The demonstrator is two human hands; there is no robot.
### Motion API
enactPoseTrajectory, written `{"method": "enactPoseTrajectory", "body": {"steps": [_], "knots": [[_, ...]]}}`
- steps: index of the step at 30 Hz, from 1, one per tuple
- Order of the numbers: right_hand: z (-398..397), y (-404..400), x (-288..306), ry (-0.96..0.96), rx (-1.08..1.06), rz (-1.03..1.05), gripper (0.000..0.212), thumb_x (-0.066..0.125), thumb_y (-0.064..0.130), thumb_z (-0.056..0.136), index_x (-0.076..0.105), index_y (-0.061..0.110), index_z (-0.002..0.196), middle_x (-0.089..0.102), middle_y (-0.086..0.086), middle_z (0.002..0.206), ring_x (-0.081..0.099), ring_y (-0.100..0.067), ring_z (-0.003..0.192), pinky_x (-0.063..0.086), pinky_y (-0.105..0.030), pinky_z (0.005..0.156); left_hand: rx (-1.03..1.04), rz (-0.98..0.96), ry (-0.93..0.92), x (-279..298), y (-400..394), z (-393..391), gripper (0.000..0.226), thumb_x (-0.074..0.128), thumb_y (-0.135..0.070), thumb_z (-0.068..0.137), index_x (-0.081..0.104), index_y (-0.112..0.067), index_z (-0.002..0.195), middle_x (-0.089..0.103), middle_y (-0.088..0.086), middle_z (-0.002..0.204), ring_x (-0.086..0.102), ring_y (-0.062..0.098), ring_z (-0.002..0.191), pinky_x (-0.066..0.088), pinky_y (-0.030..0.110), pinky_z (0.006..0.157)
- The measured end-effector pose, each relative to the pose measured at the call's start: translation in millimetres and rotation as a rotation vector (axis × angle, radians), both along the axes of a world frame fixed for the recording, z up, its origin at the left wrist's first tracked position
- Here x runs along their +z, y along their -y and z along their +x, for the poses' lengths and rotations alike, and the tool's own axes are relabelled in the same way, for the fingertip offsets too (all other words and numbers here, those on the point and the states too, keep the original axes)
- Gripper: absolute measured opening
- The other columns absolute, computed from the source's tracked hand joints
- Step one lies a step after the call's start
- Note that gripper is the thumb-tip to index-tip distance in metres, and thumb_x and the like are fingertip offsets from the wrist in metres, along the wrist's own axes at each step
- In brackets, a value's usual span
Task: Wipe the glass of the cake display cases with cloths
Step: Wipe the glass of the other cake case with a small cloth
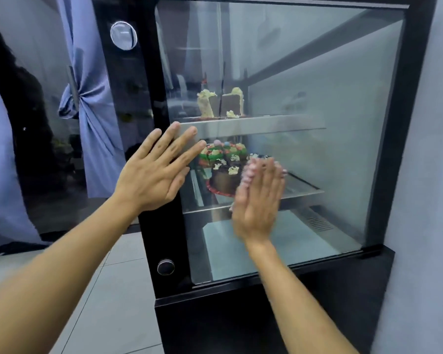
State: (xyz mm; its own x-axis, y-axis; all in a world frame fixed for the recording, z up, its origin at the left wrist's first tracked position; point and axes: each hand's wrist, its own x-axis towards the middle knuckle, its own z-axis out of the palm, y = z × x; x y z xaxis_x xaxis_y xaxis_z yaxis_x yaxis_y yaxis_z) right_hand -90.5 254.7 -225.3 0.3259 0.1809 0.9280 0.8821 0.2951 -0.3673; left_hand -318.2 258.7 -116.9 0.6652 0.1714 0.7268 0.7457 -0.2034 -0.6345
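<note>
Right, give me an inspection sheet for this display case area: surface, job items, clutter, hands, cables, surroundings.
Surface: glass side pane of the black display case, hazy, with reflections.
Job's things: no cloth seen in either hand. Cake slices on the upper shelf; decorated cakes on the middle shelf; bottom level bare.
Clutter: nothing seen.
Hands: left hand open, fingers spread, flat at the case's front corner; right hand open, flat toward the pane, motion-blurred.
Cables: nothing seen.
Surroundings: tied blue curtain to the left, pale floor tiles, grey wall to the right, round silver fitting and small knob on the case front.
</note>
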Motion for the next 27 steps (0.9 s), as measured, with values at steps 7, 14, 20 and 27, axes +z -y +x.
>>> {"method": "enactPoseTrajectory", "body": {"steps": [7, 14, 20, 27], "knots": [[45, 3, -104, 0.543, 0.028, -0.119, 0.061, 0.044, 0.034, 0.106, 0.027, 0.023, 0.163, 0.016, -0.004, 0.173, 0.012, -0.024, 0.16, 0.026, -0.054, 0.125, -0.059, -0.017, -0.145, 38, -1, -35, 0.056, 0.029, -0.034, 0.11, 0.025, -0.025, 0.165, 0.016, 0.01, 0.173, 0.012, 0.031, 0.16, 0.014, 0.049, 0.13], [-77, 5, 13, 0.127, 0.041, -0.028, 0.06, 0.034, 0.033, 0.108, 0.024, 0.006, 0.161, 0.013, -0.015, 0.17, 0.008, -0.035, 0.159, 0.003, -0.049, 0.13, -0.065, 0.01, -0.125, 38, -4, -38, 0.057, 0.029, -0.032, 0.111, 0.019, -0.02, 0.166, 0.015, 0.01, 0.173, 0.011, 0.032, 0.16, 0.013, 0.049, 0.13], [-86, 8, -79, 0.972, 0.244, -0.023, 0.058, 0.055, 0.032, 0.099, 0.046, 0.019, 0.155, 0.037, -0.007, 0.165, 0.029, -0.023, 0.156, 0.029, -0.045, 0.126, -0.078, 0.016, -0.128, 39, -3, -40, 0.056, 0.028, -0.032, 0.112, 0.019, -0.018, 0.166, 0.015, 0.01, 0.173, 0.01, 0.032, 0.16, 0.012, 0.049, 0.13], [-40, 2, -3, 0.125, -0.04, -0.065, 0.062, 0.03, 0.032, 0.109, 0.012, 0.007, 0.163, 0.01, -0.016, 0.171, 0.003, -0.032, 0.159, 0.008, -0.054, 0.129, -0.074, 0.012, -0.117, 38, -4, -37, 0.057, 0.029, -0.032, 0.112, 0.017, -0.019, 0.167, 0.013, 0.009, 0.173, 0.009, 0.031, 0.161, 0.01, 0.05, 0.13]]}}
